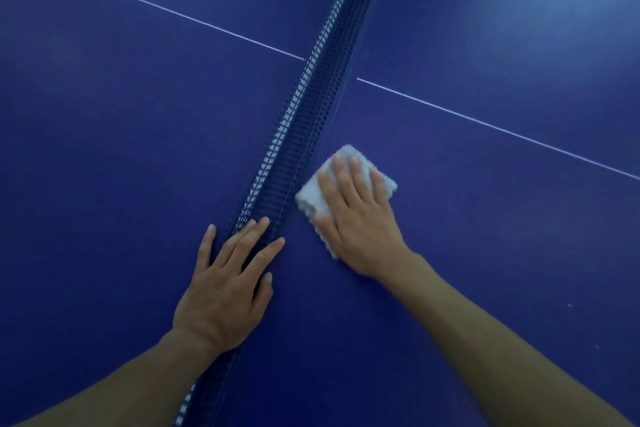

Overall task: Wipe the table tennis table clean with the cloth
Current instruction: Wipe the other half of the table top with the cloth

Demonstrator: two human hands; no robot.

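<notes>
Wide blue bench (485, 253) fills the view, and the net (311, 114) cuts across it on a diagonal, bottom-left to top-right, splitting it into 2 halves, with a thin white line (485, 124) crossing the other way. Left hand (225, 291) lies on top of the net, fingers (249, 236) straight and spread, holding nothing; it looks like a brace. Right hand (356, 218) is on the right-hand half, palm down on the folded white cloth (310, 196), its fingers (341, 173) straight and a little apart, pressing rather than gripping. Here's what matters: the cloth sits under that right hand, just beside the foot of the net, its long axis roughly parallel to the net, fingers pointing up along it. Bare bench lies ahead towards the white line and out to the right, so I'd call the next stroke 1 for the right hand, along or away from the net.
</notes>
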